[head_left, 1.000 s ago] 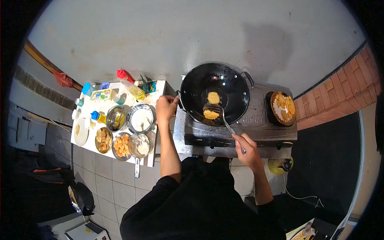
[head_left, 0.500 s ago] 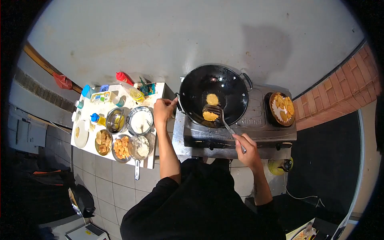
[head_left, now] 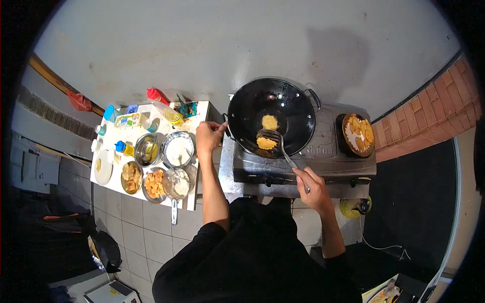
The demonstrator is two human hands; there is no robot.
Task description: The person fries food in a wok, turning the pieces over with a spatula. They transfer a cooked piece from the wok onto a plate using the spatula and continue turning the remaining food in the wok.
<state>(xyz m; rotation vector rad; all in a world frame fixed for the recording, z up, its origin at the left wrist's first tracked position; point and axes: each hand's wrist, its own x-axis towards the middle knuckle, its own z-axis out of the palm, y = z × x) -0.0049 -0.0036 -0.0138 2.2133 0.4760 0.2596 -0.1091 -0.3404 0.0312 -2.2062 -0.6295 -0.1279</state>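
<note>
A black wok (head_left: 298, 118) sits on the left side of the gas stove (head_left: 323, 170). My left hand (head_left: 208, 137) pinches the wok's left handle (head_left: 227, 126). In my right hand (head_left: 313, 189) is the handle of a slotted spatula (head_left: 284, 150), its head inside the wok. One golden fried piece (head_left: 266, 144) lies at the spatula's head; whether it rests on the slots or under them is hard to tell. A second golden piece (head_left: 270, 122) lies just above it, near the wok's middle.
A brown bowl of fried pieces (head_left: 358, 134) stands on the stove's right side. On the white table (head_left: 189, 201) at left are a bowl of white batter (head_left: 178, 150), a bowl of orange chunks (head_left: 154, 184), a flour strainer (head_left: 177, 183) and several bottles. A brick ledge (head_left: 429, 113) is at right.
</note>
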